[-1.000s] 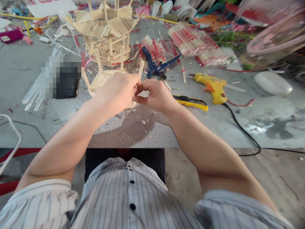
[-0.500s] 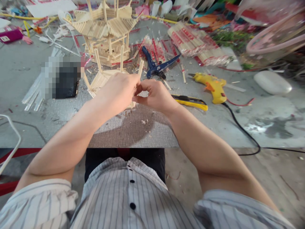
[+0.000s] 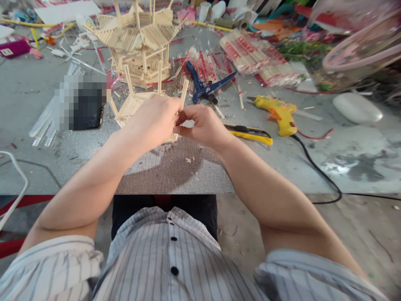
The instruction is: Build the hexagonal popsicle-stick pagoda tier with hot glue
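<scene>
A small frame of pale wooden sticks (image 3: 133,104), with short upright posts at its corners, sits on the table in front of me. My left hand (image 3: 158,117) reaches across its near right part and covers much of it, fingers bent and closed. From the right, my right hand (image 3: 202,123) meets it, thumb and fingers curled in a pinch. The fingertips of both hands come together at the frame's right corner, just below a leaning wooden post (image 3: 184,91). Whatever lies between the fingertips is hidden.
Behind stands a larger tiered stick pavilion (image 3: 138,42). Blue cutting pliers (image 3: 205,90), a yellow utility knife (image 3: 250,133) and a corded yellow glue gun (image 3: 283,115) lie to the right, a white mouse-shaped object (image 3: 357,108) beyond. Left are a dark phone (image 3: 86,108) and clear glue sticks (image 3: 44,125).
Both hands stay in nearly the same place, with only a very slight shift at the fingertips. The objects on the table look unchanged.
</scene>
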Tool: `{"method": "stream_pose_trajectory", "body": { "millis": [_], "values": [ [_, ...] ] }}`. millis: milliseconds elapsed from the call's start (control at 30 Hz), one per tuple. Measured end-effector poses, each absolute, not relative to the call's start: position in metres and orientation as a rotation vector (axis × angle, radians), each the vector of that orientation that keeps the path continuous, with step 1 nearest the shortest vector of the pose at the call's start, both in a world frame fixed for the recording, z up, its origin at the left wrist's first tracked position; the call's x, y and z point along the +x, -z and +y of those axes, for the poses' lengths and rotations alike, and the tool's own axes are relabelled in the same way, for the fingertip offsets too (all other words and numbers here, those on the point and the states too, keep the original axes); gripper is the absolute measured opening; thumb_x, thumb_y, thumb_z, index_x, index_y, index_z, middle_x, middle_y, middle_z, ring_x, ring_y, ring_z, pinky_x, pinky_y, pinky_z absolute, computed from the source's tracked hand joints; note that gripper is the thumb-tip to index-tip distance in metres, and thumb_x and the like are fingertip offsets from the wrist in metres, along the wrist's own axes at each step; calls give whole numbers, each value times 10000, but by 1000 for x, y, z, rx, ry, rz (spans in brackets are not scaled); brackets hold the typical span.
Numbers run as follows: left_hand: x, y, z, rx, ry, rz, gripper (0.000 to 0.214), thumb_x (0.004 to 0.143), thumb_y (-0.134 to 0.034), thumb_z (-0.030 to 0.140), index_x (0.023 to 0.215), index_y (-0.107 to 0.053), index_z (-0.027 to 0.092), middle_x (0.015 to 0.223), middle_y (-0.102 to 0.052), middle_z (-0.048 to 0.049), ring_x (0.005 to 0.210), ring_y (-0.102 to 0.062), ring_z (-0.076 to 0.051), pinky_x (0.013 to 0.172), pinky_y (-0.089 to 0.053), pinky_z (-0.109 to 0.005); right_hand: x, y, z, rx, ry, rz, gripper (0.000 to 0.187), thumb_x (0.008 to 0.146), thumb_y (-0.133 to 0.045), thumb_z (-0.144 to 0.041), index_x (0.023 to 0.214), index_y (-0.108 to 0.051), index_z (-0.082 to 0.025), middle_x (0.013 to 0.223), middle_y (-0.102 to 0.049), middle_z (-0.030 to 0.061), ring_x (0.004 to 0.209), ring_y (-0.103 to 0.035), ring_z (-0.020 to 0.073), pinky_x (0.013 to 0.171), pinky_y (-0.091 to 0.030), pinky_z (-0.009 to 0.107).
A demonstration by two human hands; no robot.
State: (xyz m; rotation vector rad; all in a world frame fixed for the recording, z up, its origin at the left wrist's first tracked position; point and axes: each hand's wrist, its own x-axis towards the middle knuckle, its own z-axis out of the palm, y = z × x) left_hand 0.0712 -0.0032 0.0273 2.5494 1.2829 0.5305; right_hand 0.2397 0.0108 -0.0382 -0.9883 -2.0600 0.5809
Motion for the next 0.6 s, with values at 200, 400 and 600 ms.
{"method": "stream_pose_trajectory", "body": {
  "millis": [200,400,600],
  "values": [
    [74,-29,-4,2553,-472,1335,230,809,-463,238,829,-688,283,760,-700,-19,836,-631,-222,757,-461,-323,240,38,11,-989,-597,-2056,106,714,-691,-260,670,-620,-193,722,-675,12,703,-587,141,686,-437,278],
    [63,-54,-18,2470,-605,1459,357,844,-563,390,1157,-658,246,1019,-711,-51,751,-619,-181,761,-444,-346,240,35,9,-999,-656,-2038,69,697,-703,-217,697,-644,-183,732,-673,11,711,-589,143,704,-446,289],
    [24,-62,-26,2499,-1173,1424,243,926,-522,366,996,-691,205,949,-689,29,598,-472,-56,593,-396,-273,237,35,7,-1020,-694,-2019,89,698,-718,-227,699,-643,-179,759,-680,18,753,-618,158,741,-457,306]
  ]
}}
